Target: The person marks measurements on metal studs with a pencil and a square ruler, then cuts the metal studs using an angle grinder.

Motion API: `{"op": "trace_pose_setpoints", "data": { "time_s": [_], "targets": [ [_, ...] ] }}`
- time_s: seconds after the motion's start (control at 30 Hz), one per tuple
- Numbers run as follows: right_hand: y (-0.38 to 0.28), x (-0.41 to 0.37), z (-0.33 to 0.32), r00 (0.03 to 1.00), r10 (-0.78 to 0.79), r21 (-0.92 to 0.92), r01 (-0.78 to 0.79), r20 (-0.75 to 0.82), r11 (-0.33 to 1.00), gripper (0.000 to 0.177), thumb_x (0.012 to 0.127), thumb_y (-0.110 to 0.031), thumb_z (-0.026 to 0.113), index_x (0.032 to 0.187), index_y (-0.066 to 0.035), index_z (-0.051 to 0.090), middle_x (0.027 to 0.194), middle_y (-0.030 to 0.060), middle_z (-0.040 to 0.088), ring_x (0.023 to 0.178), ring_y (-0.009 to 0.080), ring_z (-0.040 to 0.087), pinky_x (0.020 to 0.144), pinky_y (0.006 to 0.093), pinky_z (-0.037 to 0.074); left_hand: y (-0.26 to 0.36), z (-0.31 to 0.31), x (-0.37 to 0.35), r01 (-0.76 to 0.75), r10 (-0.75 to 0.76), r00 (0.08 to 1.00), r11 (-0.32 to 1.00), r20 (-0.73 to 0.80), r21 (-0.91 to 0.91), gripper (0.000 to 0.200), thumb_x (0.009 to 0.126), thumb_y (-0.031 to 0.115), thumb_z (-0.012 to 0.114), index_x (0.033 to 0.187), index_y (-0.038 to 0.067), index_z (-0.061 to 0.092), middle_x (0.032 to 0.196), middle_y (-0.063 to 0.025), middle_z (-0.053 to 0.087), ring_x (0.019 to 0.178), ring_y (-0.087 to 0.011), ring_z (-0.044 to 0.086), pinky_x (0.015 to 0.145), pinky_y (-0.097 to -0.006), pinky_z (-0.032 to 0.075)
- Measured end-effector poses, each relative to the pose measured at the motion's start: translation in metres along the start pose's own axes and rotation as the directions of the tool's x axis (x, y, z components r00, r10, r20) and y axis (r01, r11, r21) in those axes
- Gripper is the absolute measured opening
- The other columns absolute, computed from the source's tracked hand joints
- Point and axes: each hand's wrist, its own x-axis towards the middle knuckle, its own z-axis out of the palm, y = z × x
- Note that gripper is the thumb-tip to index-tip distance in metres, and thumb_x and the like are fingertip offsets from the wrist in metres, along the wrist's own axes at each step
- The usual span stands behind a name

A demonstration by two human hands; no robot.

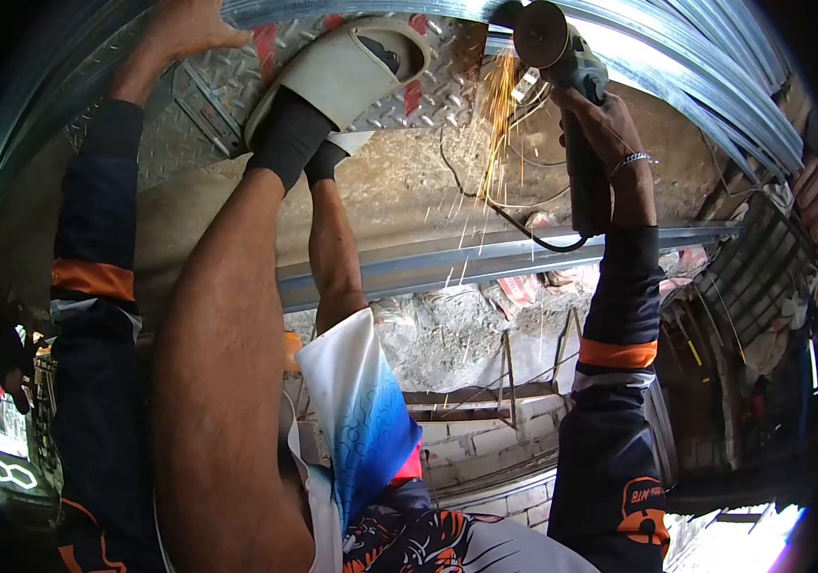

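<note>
At the bottom of the view, closest to us, we see patterned shorts (pixel 371 420) and a bare leg (pixel 228 363) rising toward the top of the frame, with a dark, orange-banded sleeve on either side. Further up, the leg ends in a black sock (pixel 290 138) and a pale slipper (pixel 342 72), which is planted on a checker plate (pixel 428 95).

On the left side, the left hand (pixel 185 29) presses down on a bundle of shiny metal strips (pixel 695 67) that arcs across the top. Its thumb is spread, but the fingers run out of the frame, so we cannot tell whether they curl around the metal.

On the right side, the right hand (pixel 605 119), a bracelet (pixel 633 160) on its wrist, is wrapped tightly around the body of an angle grinder (pixel 571 67). The grinder's disc (pixel 540 33) meets the strips just beside the slipper, and orange sparks (pixel 497 95) stream away from that contact. A black cable (pixel 514 220) loops from the grinder.

Beyond these we see a long steel channel (pixel 485 263) lying on the concrete, then rubble and a brick wall (pixel 495 449).
</note>
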Motion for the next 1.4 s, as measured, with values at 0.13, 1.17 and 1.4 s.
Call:
{"op": "trace_pose_setpoints", "data": {
  "time_s": [0.13,1.17,1.4],
  "targets": [
    [0.001,-0.002,0.000,0.999,-0.051,0.060,0.052,-0.004,0.997,0.054,0.079,-0.049,0.074,0.100,0.001,0.075,0.085,0.0107,0.072,0.077,0.0198,0.066,0.075,0.0349,0.052,-0.004,0.002,0.004,0.003,-0.003,1.000,1.000,0.019,0.012,0.062,0.059,0.048,0.087,0.104,0.008,0.073,0.098,-0.0203,0.074,0.097,-0.0414,0.068,0.097,-0.0561,0.045],
    [-0.010,0.001,-0.010,0.999,-0.020,-0.062,0.022,0.027,0.998,0.066,0.074,-0.058,0.074,0.097,0.004,0.074,0.084,0.0168,0.073,0.078,0.0262,0.072,0.074,0.0365,0.055,-0.003,-0.008,0.005,-0.040,0.042,0.998,0.998,0.049,-0.058,0.049,0.056,0.036,0.083,0.095,0.008,0.073,0.095,-0.0161,0.074,0.093,-0.0372,0.070,0.090,-0.0503,0.050],
    [-0.002,0.014,-0.012,0.992,-0.116,-0.102,0.111,-0.043,0.989,0.053,0.083,-0.050,0.075,0.094,0.001,0.069,0.074,0.0069,0.066,0.062,0.0160,0.066,0.057,0.0311,0.053,-0.009,-0.002,0.004,0.012,-0.011,1.000,0.999,0.026,-0.045,0.053,0.057,0.036,0.083,0.100,0.008,0.075,0.098,-0.0171,0.075,0.094,-0.0379,0.070,0.092,-0.0490,0.050]
  ]
}}
